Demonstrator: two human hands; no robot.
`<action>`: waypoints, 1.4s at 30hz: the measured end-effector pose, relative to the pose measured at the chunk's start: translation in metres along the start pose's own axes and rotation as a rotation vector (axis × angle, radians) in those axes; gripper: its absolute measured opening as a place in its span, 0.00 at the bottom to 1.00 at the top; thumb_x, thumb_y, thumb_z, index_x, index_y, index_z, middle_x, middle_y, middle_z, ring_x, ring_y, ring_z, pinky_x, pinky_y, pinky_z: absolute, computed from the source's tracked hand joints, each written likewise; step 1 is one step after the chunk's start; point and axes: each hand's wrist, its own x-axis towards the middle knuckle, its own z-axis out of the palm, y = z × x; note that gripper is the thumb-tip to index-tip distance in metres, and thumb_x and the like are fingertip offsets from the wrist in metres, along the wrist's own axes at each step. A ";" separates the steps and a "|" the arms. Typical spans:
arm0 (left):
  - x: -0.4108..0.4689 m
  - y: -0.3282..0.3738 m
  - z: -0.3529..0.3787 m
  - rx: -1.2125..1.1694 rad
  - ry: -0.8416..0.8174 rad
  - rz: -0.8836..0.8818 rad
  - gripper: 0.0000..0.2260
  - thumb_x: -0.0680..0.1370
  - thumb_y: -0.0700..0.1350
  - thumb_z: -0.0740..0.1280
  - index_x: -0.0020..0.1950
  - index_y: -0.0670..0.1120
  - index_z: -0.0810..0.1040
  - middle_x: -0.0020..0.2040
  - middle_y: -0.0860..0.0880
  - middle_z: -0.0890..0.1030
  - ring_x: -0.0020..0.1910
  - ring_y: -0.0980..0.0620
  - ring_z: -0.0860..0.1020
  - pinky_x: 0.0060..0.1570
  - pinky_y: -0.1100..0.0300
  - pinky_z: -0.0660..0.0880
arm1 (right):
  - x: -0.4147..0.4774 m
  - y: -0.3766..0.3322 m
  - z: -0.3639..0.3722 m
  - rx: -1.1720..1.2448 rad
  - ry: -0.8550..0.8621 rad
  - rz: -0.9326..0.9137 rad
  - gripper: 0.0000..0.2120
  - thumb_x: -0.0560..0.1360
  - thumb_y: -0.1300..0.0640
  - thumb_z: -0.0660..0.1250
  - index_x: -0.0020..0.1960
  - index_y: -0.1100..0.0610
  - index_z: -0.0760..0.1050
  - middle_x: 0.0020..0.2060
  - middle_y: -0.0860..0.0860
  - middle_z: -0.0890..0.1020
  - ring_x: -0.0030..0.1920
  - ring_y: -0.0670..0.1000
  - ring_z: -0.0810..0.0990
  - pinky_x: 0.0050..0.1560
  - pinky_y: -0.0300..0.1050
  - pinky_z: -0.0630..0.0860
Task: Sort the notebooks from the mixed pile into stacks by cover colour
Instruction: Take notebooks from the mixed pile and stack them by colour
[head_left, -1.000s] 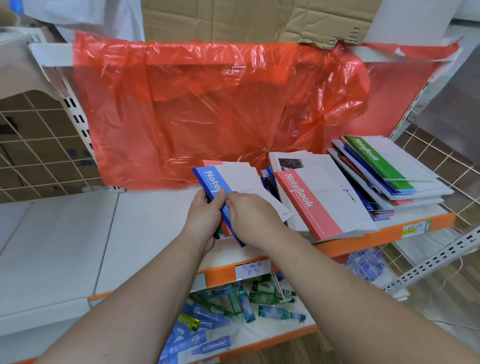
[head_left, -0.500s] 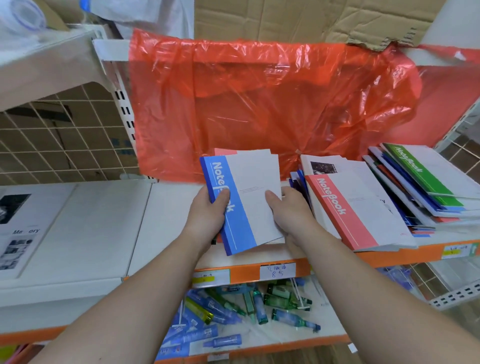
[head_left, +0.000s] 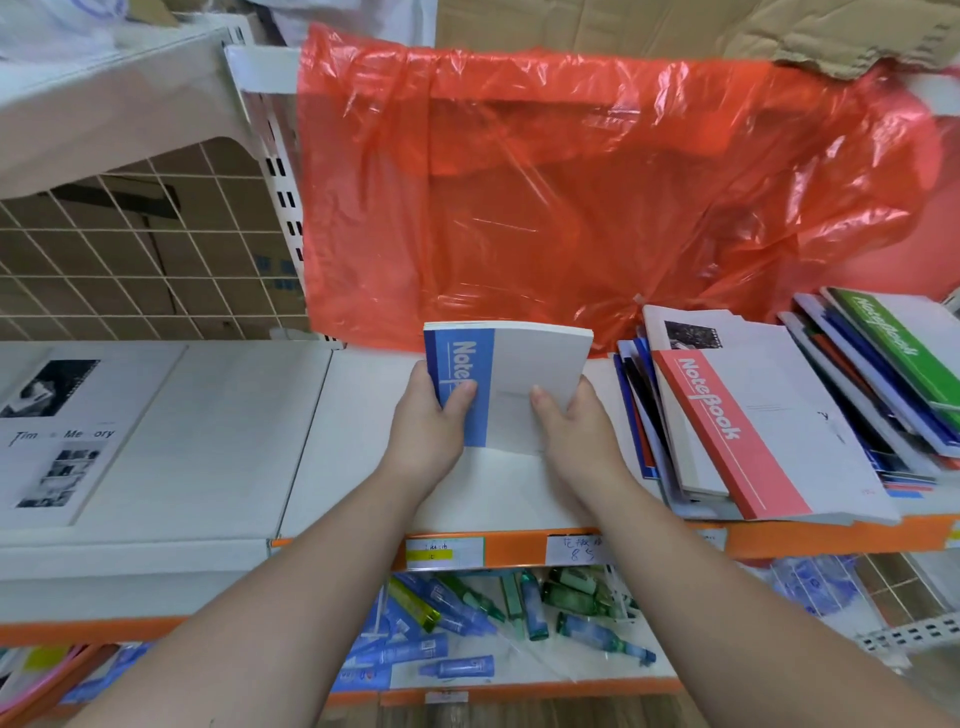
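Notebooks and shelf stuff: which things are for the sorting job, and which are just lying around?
For the job: blue notebook held by left hand and right hand; red notebook; green notebook.
Lying about: orange plastic bag; tubes on the lower shelf; black-and-white sheet.

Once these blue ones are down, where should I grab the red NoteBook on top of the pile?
Take the red notebook by its near short edge, coming from the front. It lies topmost and uncovered on the mixed pile, and that edge reaches the shelf lip, so fingers can probably slip under.
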 end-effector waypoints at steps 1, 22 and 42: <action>0.002 0.001 0.000 0.009 0.005 0.010 0.11 0.81 0.46 0.64 0.63 0.51 0.71 0.58 0.54 0.80 0.56 0.55 0.78 0.53 0.60 0.74 | 0.002 -0.002 -0.001 -0.002 0.002 0.001 0.13 0.81 0.54 0.63 0.64 0.51 0.70 0.54 0.45 0.80 0.53 0.42 0.79 0.45 0.33 0.72; 0.015 0.002 0.000 0.152 -0.024 -0.136 0.06 0.81 0.47 0.65 0.56 0.48 0.70 0.52 0.52 0.79 0.50 0.50 0.79 0.47 0.56 0.75 | 0.017 0.001 -0.019 -0.297 -0.081 0.062 0.16 0.81 0.55 0.62 0.68 0.55 0.68 0.59 0.48 0.77 0.55 0.46 0.75 0.46 0.35 0.71; 0.016 -0.040 0.011 0.826 -0.139 -0.224 0.15 0.81 0.50 0.65 0.60 0.39 0.72 0.60 0.39 0.72 0.58 0.37 0.74 0.57 0.48 0.71 | 0.033 0.034 0.015 -0.910 -0.190 0.236 0.19 0.81 0.49 0.61 0.64 0.61 0.69 0.60 0.57 0.70 0.58 0.57 0.73 0.51 0.48 0.72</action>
